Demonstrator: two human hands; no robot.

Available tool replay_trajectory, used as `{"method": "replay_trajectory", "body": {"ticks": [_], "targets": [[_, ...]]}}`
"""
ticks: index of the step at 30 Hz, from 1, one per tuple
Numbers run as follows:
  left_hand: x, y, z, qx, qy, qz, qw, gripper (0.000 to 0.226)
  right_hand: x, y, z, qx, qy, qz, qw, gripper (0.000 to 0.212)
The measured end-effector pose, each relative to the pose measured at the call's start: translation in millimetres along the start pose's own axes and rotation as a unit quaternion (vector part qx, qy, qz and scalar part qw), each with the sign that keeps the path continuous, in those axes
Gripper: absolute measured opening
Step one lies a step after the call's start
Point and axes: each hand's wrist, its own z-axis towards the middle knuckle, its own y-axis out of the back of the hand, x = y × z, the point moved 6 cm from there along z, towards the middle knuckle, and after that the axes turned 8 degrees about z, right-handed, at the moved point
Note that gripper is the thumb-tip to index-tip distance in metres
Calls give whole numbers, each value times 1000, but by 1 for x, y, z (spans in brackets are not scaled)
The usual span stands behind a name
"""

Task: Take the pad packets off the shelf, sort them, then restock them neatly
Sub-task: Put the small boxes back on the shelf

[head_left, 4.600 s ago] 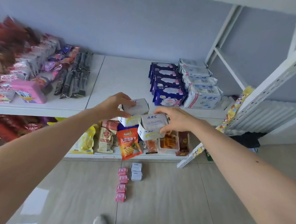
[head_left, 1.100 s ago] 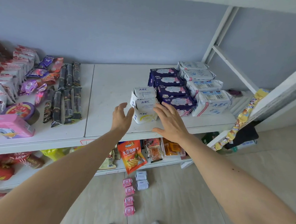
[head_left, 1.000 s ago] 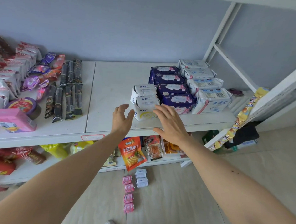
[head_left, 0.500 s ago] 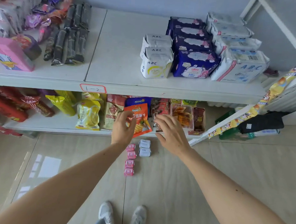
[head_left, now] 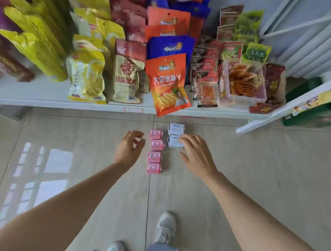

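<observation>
— Down on the floor tiles [head_left: 234,184]?

— Six small pad packets, in two columns just in front of the low shelf [head_left: 49,102]. Four pink packets: first [head_left: 155,134], second [head_left: 157,144], third [head_left: 154,157], nearest [head_left: 154,168] — laid end to end in a line running away from the shelf. Two white packets just to the right: far one [head_left: 176,128], near one [head_left: 175,141], touching each other.

— And the hands?

— Left hand [head_left: 129,149] just left of the pink column, level with the second packet; fingers loosely curled, thumb apart, gripping nothing. Touching or a hair short of the packet — cannot tell. Right hand [head_left: 196,154] reached over from the right, fingers spread and relaxed, fingertips [head_left: 182,140] overlapping the right edge of the near white packet. Holding nothing either.

— On the shelf?

— Snack bags standing in rows: yellow bags [head_left: 85,77] at left, a tan and red bag [head_left: 127,75], an orange chip bag [head_left: 169,84] leaning out past the shelf edge, blue bags [head_left: 170,45] behind that. Further right, red packets [head_left: 206,70] and a clear tub of orange snacks [head_left: 243,81].

— Lower in the frame?

— Both bare forearms, plus two grey shoes: right one [head_left: 165,226], left one [head_left: 115,248].
</observation>
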Motion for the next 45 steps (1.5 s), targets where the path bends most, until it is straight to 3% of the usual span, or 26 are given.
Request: {"method": "replay_trajectory", "body": {"ticks": [6, 12, 16, 20, 27, 35, 40, 45], "targets": [[92, -114, 31, 76, -32, 21, 996, 23, -61, -145, -18, 31, -4, -3, 1000, 46], [131, -215, 91, 108, -107, 67, 986, 26, -148, -232, -15, 56, -59, -11, 997, 41], [132, -263, 136, 113, -198, 151, 962, 32, -203, -264, -8, 104, -132, -61, 984, 65], [126, -292, 172, 117, -221, 201, 947, 44, -238, -286, 1, 134, -184, -38, 973, 84], [112, -317, 209, 129, -239, 235, 933, 47, -248, -290, 4, 22, -161, 64, 985, 60], [107, -340, 233, 210, -269, 330, 880, 56, -267, -281, -32, 55, -125, 119, 983, 66], [104, -340, 233, 167, -282, 370, 869, 61, -266, -280, -39, 64, -119, 133, 982, 64], [104, -337, 231, 166, -272, 335, 887, 59, -264, -280, -47, 73, -137, 155, 976, 63]]}}
